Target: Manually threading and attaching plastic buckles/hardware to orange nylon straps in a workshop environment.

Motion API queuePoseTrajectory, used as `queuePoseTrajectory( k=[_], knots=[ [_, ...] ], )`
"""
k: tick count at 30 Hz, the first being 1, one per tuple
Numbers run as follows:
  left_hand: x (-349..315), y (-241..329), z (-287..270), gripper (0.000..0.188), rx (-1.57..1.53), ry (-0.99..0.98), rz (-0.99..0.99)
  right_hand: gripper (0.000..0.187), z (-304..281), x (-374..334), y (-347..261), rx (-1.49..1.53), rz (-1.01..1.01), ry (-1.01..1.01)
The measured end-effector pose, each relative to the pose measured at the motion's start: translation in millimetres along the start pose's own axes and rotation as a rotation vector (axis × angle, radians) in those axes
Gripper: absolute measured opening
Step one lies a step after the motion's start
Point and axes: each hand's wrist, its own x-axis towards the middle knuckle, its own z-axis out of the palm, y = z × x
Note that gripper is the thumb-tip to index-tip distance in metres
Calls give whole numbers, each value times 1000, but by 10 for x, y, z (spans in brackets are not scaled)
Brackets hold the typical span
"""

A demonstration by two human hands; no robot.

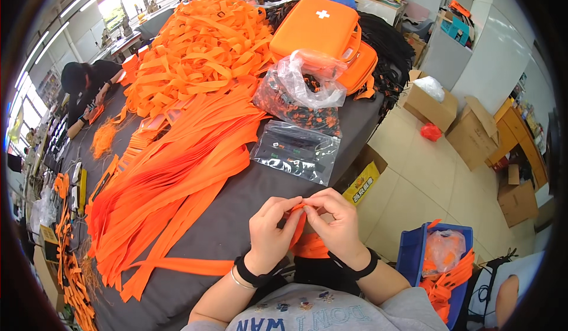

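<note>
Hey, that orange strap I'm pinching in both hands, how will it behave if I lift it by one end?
The orange strap would probably flop: it already bends and droops between the left hand and right hand. It looks thin and flat like the strap pile on the table, so likely light. Its woven-looking surface probably grips rather than slips.

A grey worktop (236, 212) crowded with orange goods

A broad fan of long orange straps (171, 183) lies across the worktop's left half, with a tangled heap of orange loops (201, 47) behind it at the far end. To the right of that heap stand stacked orange first-aid cases (322, 29); just in front of them sits a clear bag of small buckles (302, 91), then a flat dark pouch (296, 150) nearer the worktop's right edge. Off that edge, cardboard boxes (467, 132) rest on the tiled floor, and a blue bin (414, 257) holds orange scraps. Another person (89, 88) leans over the worktop's far left side.
</note>
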Motion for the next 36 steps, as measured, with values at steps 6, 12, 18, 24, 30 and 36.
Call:
queuePoseTrajectory(
  k=[6, 12, 18, 24, 30, 36],
  knots=[
    [-28, -41, -64, 19, -34, 51, 127, 11, 47, 1, 144, 582, 407, -79],
    [35, -25, -121, 16, -306, 33, -131, 15, 154, 97, 242, 1111, 651, -128],
    [104, -180, -168, 13, -188, -100, -73, 14, 155, 147, 276, 1071, 710, -72],
    [43, -413, -283, 10, -466, -271, -361, 15, 425, 86, 527, 831, 511, -87],
    [-168, -162, -32, 9, -337, -514, -272, 12, 43, -327, 643, 460, 394, 129],
    [-206, -49, -210, 10, -366, -695, -247, 12, -365, -429, 386, 186, 351, 46]
  ],
)
